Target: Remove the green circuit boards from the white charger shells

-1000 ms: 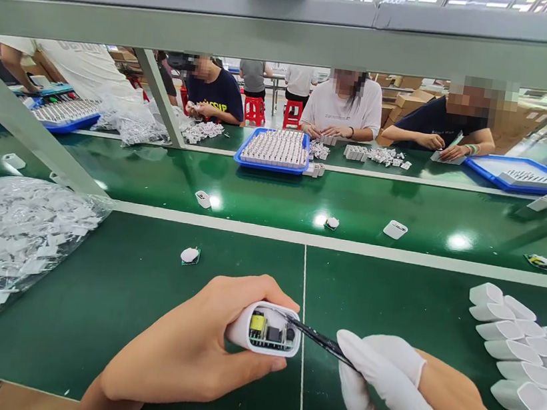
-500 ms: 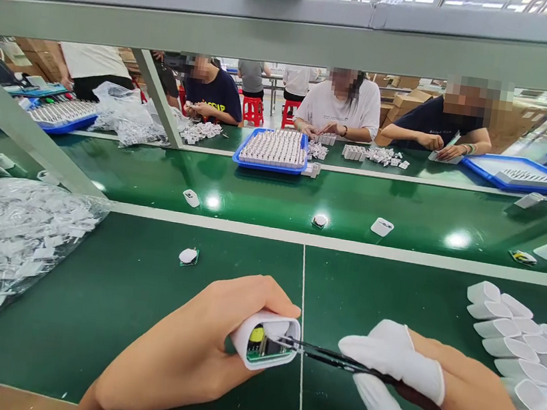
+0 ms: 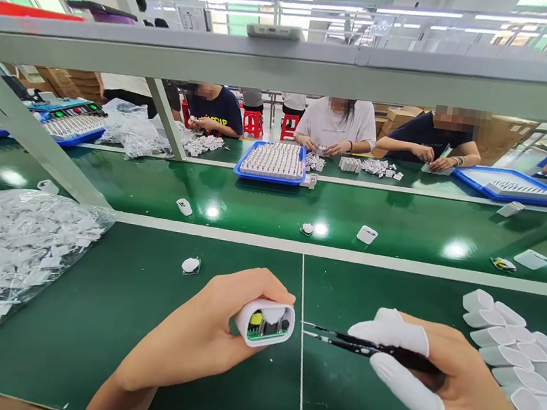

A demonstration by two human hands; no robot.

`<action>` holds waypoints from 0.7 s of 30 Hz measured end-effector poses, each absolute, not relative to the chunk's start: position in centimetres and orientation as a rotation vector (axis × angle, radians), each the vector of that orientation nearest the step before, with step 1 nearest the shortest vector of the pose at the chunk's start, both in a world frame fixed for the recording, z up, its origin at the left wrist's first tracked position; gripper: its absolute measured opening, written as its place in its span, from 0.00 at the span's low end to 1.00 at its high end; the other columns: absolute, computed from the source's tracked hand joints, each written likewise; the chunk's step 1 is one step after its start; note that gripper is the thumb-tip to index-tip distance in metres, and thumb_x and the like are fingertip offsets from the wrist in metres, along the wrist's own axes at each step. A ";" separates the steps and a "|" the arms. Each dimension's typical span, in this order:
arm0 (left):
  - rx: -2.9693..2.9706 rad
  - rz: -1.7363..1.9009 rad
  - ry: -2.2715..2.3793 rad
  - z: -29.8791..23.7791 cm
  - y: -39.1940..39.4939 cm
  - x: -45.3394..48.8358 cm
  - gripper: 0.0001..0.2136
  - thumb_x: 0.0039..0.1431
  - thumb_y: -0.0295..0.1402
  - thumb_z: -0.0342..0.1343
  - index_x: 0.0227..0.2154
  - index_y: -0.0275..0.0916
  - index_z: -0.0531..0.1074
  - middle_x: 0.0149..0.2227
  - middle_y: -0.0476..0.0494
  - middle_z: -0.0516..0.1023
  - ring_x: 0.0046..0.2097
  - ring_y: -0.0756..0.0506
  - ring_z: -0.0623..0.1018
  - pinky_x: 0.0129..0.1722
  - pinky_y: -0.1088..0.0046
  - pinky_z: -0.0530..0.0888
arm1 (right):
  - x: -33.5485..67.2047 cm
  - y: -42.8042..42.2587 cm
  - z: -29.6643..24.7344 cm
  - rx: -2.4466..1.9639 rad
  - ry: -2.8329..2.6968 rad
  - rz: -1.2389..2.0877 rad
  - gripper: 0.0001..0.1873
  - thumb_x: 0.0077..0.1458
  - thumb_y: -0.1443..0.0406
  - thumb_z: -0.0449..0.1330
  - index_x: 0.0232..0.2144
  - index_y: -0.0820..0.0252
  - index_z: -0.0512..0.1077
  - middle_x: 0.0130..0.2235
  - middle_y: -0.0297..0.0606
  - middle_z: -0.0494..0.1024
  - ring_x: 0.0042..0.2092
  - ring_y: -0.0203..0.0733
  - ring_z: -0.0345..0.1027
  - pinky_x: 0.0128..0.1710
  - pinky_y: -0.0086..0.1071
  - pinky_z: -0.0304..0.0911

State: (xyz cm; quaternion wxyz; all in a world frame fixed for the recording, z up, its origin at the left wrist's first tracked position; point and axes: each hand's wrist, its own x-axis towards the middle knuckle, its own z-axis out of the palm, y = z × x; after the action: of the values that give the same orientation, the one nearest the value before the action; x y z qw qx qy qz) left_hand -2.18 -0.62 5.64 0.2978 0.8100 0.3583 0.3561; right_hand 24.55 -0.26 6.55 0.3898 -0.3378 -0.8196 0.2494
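My left hand is wrapped round a white plastic housing, its open end turned toward me. Inside the housing sits a circuit board with a yellow part, dark parts and a white blob. My right hand, with white finger cots on its fingertips, grips black tweezers. The tweezers' two tips are apart, just right of the housing and not touching it. A loose small circuit board with a white top lies on the green bench beyond my left hand.
A clear bag of small white parts covers the bench's left side. Several white housings stand at right. Circuit boards and housings lie on the green belt. Overhead runs a grey beam. Co-workers sit opposite near a blue tray.
The tweezers have come out of the housing and moved right, their tips spreading. The housing has shifted slightly up and left. Parts on the belt have slid left, and my view has tilted upward.
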 end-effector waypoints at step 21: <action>1.763 0.803 1.045 4.6 0.1 0.1 0.08 0.56 0.26 0.55 0.38 0.43 0.66 0.35 0.55 0.71 0.35 0.51 0.69 0.34 0.78 0.64 | 18.7 0.6 -0.5 -0.495 -1.961 0.028 0.25 0.64 0.69 0.54 0.63 0.57 0.61 0.53 0.48 0.73 0.55 0.48 0.69 0.47 0.39 0.74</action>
State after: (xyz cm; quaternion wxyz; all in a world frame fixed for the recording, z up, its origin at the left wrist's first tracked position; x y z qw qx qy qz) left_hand 0.10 0.13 4.57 0.4530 0.7141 0.4233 0.3253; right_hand 18.71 0.64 -0.54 0.5308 -0.2074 -0.8217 0.0116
